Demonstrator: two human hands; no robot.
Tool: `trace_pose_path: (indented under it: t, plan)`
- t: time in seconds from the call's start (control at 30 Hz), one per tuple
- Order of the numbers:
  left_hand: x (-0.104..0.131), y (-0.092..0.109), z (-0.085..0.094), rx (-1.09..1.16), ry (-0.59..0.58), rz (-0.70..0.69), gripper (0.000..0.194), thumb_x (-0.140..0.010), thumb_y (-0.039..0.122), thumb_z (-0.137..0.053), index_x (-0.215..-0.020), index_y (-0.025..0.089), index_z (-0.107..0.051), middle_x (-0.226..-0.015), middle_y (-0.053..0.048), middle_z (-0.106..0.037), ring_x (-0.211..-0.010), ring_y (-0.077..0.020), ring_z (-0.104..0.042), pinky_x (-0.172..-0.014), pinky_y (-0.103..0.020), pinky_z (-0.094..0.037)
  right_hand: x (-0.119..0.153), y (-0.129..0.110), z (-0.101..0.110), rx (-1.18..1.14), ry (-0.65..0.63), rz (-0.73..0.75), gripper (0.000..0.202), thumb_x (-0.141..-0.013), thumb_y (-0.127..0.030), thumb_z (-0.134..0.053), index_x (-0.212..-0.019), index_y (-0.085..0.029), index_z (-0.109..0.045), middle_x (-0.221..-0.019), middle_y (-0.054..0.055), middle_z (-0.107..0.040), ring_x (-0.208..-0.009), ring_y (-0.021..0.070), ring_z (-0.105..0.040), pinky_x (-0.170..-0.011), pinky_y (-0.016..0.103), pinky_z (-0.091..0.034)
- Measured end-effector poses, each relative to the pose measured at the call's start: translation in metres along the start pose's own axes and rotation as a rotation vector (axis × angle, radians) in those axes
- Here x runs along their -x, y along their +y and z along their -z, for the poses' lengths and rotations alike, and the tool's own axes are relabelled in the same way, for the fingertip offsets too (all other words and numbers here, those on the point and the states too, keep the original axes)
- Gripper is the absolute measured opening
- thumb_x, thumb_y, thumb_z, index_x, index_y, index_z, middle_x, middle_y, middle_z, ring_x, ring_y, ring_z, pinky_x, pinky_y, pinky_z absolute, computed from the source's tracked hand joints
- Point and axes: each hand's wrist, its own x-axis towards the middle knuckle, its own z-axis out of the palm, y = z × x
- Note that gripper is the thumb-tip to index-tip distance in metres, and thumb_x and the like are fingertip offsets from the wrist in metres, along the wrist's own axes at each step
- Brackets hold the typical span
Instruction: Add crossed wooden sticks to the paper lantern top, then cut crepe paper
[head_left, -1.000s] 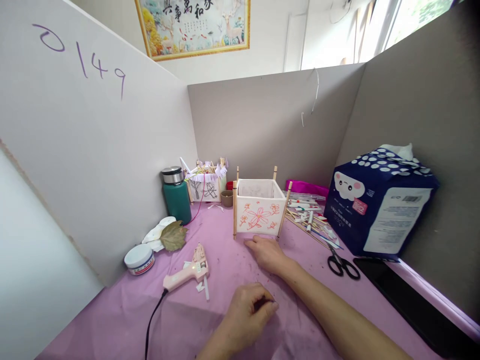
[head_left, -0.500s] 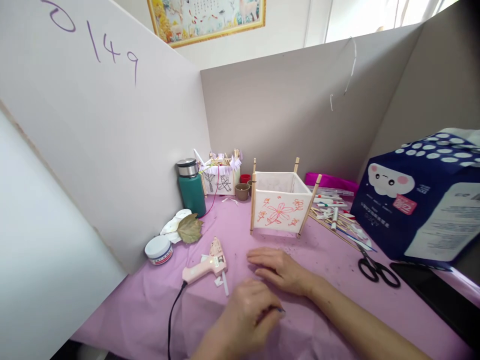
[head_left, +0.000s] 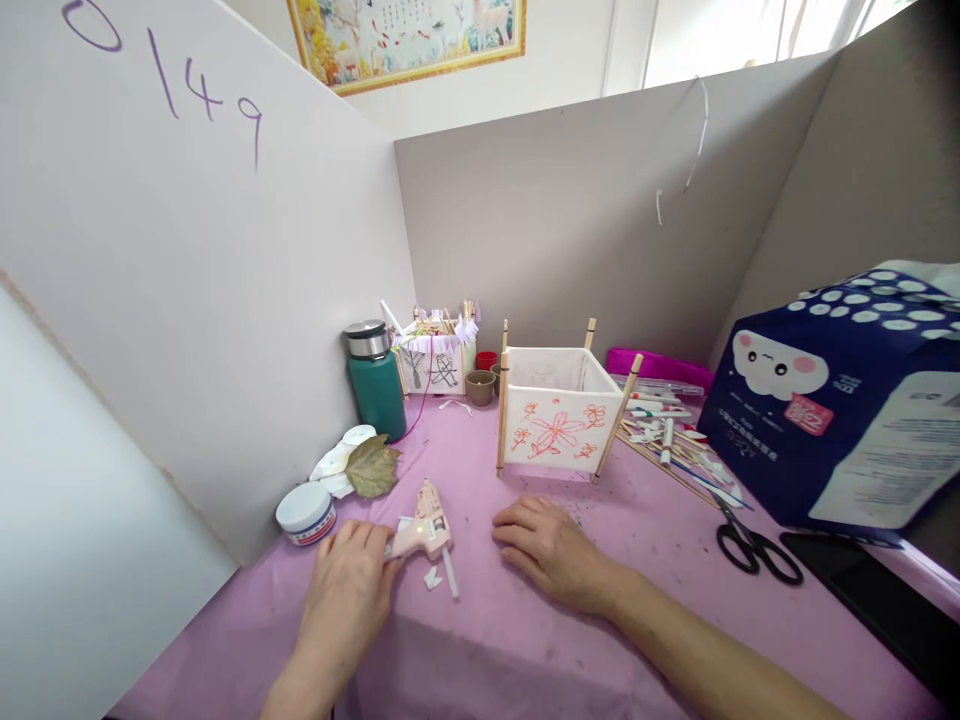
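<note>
My left hand [head_left: 351, 575] is wrapped over the handle end of a pale pink glue gun [head_left: 426, 530], which lies on the purple cloth with a clear glue stick out of its back. My right hand [head_left: 551, 550] rests palm down on the cloth, fingers stretched out, holding nothing. Just beyond it stands a white box [head_left: 559, 430] with red and orange flowers drawn on its front and wooden sticks upright at its corners. White scraps [head_left: 433, 578] lie beside the glue gun.
At the left are a white jar [head_left: 306, 513], a dried leaf [head_left: 373, 465] and a green bottle [head_left: 377, 390]. Behind stands a decorated box [head_left: 431, 368]. Black scissors [head_left: 757, 550], markers and sticks, a dark tablet [head_left: 870, 600] and a large blue package [head_left: 810, 430] occupy the right.
My left hand has moved left from beside my right hand and closed over the glue gun's handle. My right hand has stayed nearly in place. The view has shifted slightly.
</note>
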Motion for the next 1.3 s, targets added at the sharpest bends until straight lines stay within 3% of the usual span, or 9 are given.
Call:
trace_pose_path:
  t: [0.17, 0.3, 0.57, 0.67, 0.8, 0.97, 1.03, 1.17, 1.3]
  plan:
    - [-0.051, 0.011, 0.006, -0.112, 0.123, -0.002, 0.019, -0.085, 0.020, -0.051, -0.099, 0.014, -0.063, -0.099, -0.011, -0.065, -0.099, -0.0293, -0.053, -0.080, -0.040, -0.038, 0.001, 0.000, -0.001, 0.010, 0.010, 0.011, 0.021, -0.095, -0.026, -0.044, -0.102, -0.019, -0.063, -0.106, 0.006, -0.065, -0.094, 0.0179, -0.054, -0.083, 0.036, -0.040]
    - [-0.088, 0.015, -0.001, -0.244, 0.080, -0.033, 0.022, -0.086, 0.017, -0.046, -0.095, 0.012, -0.064, -0.098, -0.014, -0.065, -0.101, -0.0319, -0.052, -0.079, -0.041, -0.038, 0.001, -0.001, -0.001, 0.028, 0.036, 0.021, 0.018, -0.093, -0.022, -0.047, -0.100, -0.019, -0.063, -0.104, 0.006, -0.066, -0.091, 0.0177, -0.054, -0.081, 0.035, -0.040]
    - [-0.100, 0.024, -0.005, -0.241, -0.015, 0.030, 0.023, -0.085, 0.014, -0.044, -0.094, 0.010, -0.065, -0.098, -0.016, -0.065, -0.097, -0.0315, -0.056, -0.076, -0.041, -0.041, 0.003, -0.001, -0.008, 0.107, 0.085, 0.192, 0.015, -0.084, -0.010, -0.051, -0.089, -0.019, -0.061, -0.084, 0.003, -0.067, -0.073, 0.0149, -0.051, -0.066, 0.031, -0.035]
    - [-0.111, 0.050, 0.005, 0.067, 0.021, -0.016, 0.020, -0.086, 0.022, -0.048, -0.092, 0.014, -0.065, -0.096, -0.011, -0.067, -0.094, -0.0269, -0.059, -0.077, -0.036, -0.042, 0.003, -0.004, -0.004, 0.142, 0.147, 0.241, 0.014, -0.084, -0.011, -0.049, -0.088, -0.019, -0.060, -0.070, 0.001, -0.062, -0.063, 0.0142, -0.047, -0.058, 0.030, -0.031]
    - [-0.144, 0.080, 0.012, 0.582, 0.041, -0.018, 0.016, -0.082, 0.021, -0.051, -0.083, 0.019, -0.067, -0.084, -0.006, -0.069, -0.084, -0.0216, -0.061, -0.079, -0.033, -0.041, 0.008, 0.003, 0.025, 0.151, 0.426, 0.144, 0.008, -0.087, -0.015, -0.050, -0.085, -0.018, -0.058, -0.068, 0.003, -0.060, -0.063, 0.0149, -0.048, -0.059, 0.030, -0.034]
    - [-0.205, 0.093, -0.002, 1.361, 0.022, 0.211, 0.016, -0.069, 0.030, -0.064, -0.077, 0.016, -0.064, -0.076, -0.005, -0.066, -0.070, -0.0177, -0.060, -0.067, -0.030, -0.046, 0.030, 0.044, 0.070, 0.191, 0.916, -0.364, 0.003, -0.086, -0.019, -0.055, -0.083, -0.019, -0.054, -0.075, 0.002, -0.057, -0.067, 0.0144, -0.051, -0.064, 0.028, -0.041]
    - [-0.232, 0.097, -0.010, 1.447, -0.002, 0.218, 0.024, -0.068, 0.038, -0.065, -0.076, 0.015, -0.062, -0.074, -0.006, -0.067, -0.068, -0.0174, -0.061, -0.064, -0.029, -0.047, 0.039, 0.064, 0.078, 0.160, 0.843, -0.587, 0.011, -0.086, -0.029, -0.057, -0.091, -0.019, -0.055, -0.081, 0.003, -0.059, -0.067, 0.0149, -0.053, -0.062, 0.028, -0.042]
    - [-0.282, 0.111, -0.021, 1.577, -0.002, 0.177, 0.034, -0.070, 0.048, -0.064, -0.080, 0.015, -0.063, -0.079, -0.007, -0.069, -0.074, -0.0187, -0.064, -0.068, -0.030, -0.049, 0.050, 0.088, 0.073, 0.004, 0.397, -0.801, 0.036, -0.079, -0.039, -0.062, -0.109, -0.019, -0.056, -0.097, 0.006, -0.065, -0.069, 0.0166, -0.059, -0.063, 0.030, -0.044]
    - [-0.316, 0.125, -0.028, 1.647, -0.029, 0.089, 0.035, -0.071, 0.047, -0.065, -0.082, 0.015, -0.064, -0.078, -0.007, -0.070, -0.075, -0.0201, -0.065, -0.069, -0.031, -0.050, 0.049, 0.094, 0.056, 0.007, 0.246, -0.904, 0.021, -0.083, -0.034, -0.053, -0.097, -0.019, -0.061, -0.091, 0.005, -0.068, -0.075, 0.0190, -0.062, -0.067, 0.030, -0.042]
